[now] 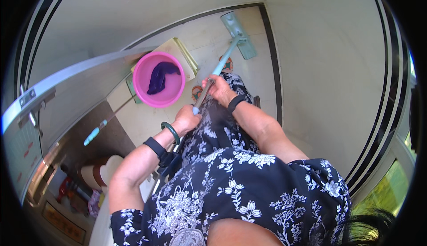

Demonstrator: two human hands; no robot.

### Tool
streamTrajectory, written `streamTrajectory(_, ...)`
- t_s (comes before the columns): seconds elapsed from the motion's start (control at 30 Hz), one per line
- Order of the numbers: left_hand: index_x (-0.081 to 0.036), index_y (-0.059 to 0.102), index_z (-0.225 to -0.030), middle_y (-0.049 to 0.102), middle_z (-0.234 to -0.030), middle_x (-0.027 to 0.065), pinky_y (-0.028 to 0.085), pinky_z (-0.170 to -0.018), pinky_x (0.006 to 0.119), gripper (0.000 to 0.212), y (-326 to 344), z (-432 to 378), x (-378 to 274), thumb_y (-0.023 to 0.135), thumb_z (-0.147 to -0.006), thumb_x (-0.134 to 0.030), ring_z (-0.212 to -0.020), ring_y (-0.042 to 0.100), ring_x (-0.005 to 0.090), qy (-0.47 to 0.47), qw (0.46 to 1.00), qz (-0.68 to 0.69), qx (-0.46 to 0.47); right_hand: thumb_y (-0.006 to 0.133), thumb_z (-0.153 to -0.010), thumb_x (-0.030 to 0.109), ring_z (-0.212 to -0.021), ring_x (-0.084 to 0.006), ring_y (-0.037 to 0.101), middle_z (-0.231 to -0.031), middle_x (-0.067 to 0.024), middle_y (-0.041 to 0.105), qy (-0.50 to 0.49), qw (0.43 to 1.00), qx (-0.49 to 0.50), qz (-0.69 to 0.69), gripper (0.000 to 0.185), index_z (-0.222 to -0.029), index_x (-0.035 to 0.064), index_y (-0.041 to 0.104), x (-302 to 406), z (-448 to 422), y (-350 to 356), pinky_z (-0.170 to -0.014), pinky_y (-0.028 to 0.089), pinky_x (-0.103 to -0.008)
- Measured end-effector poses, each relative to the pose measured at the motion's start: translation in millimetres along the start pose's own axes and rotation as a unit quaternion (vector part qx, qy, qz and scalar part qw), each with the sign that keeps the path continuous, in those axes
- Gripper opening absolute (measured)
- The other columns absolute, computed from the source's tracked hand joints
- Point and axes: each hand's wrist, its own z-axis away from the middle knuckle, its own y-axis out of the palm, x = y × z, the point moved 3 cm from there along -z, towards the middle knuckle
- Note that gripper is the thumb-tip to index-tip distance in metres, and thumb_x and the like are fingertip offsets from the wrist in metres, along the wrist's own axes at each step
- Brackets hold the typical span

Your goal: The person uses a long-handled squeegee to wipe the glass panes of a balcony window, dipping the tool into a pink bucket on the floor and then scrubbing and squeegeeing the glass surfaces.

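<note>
My left hand is closed around the upper end of a flat mop's pole. Further down the same pole, my right hand holds its metal section, just above the pale teal lower shaft. The mop's rectangular teal head lies on the tiled floor, near the dark-bordered corner. Left of the pole is a round pink plastic basin with a wet-looking dark purple cloth inside. A cream, box-like stand shows partly behind and beside the basin; the basin hides the rest.
A second mop handle with a teal grip slants out at left, its green head partly behind the basin. A door edge with a metal latch curves along the left. Plain walls enclose the corner. My sandalled feet stand near the basin.
</note>
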Motion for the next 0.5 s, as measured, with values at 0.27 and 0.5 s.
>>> streamTrajectory(0.27, -0.005, 0.024, -0.136, 0.052, -0.078, 0.0058, 0.049, -0.046, 0.026, 0.061, -45, 53, -25, 0.059, -0.086, -0.010, -0.056, 0.055, 0.0127, -0.003, 0.959, 0.157, 0.235, 0.058, -0.085, 0.015, -0.065, -0.0230, 0.058, -0.072, -0.0089, 0.056, -0.016, 0.994, 0.002, -0.108, 0.013, -0.090, 0.0045, 0.051, -20, -9, 5, -0.057, 0.052, -0.0371)
streamTrajectory(0.5, -0.007, 0.016, -0.142, 0.061, -0.088, 0.0074, 0.052, -0.062, 0.027, 0.074, -95, 156, 30, 0.061, -0.084, -0.003, -0.068, 0.062, 0.0155, -0.120, 0.924, 0.229, 0.282, 0.055, -0.088, 0.017, -0.054, -0.0191, 0.048, -0.062, -0.0046, 0.047, -0.004, 0.987, -0.021, -0.157, 0.013, -0.088, 0.0067, 0.046, -31, 5, 26, -0.047, 0.044, -0.0350)
